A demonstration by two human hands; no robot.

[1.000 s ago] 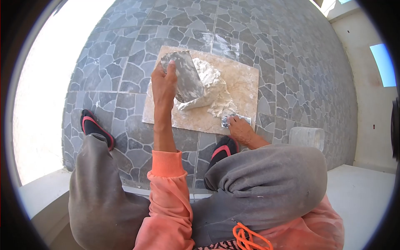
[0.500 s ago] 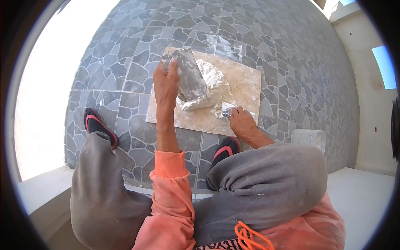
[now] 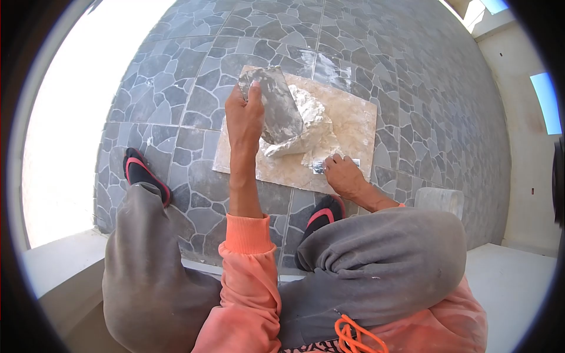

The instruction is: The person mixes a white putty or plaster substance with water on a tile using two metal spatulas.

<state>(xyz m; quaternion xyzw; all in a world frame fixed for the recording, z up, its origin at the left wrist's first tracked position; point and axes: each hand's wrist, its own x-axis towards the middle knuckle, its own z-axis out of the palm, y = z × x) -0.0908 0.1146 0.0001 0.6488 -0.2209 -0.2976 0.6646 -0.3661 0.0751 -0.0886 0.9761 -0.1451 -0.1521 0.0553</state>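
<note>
My left hand grips a flat grey tile piece by its left edge, thumb on top. White smears cover its face, and its lower end overlaps a mound of white putty. The putty is heaped on a beige square tile lying on the floor. Closed around a putty knife, my right hand is low over the tile's near right part. The knife's metal blade shows left of my fingers, while its grip is mostly hidden under them.
Grey stone-patterned floor surrounds the tile, with white smears beyond its far edge. My black and red shoes rest either side of the near edge. A whitish translucent container stands right of my knee, and a wall rises at the right.
The putty knife has come slightly down towards me and its blade now lies flatter. The left hand keeps its hold on the tile piece. The whole view has shifted a little.
</note>
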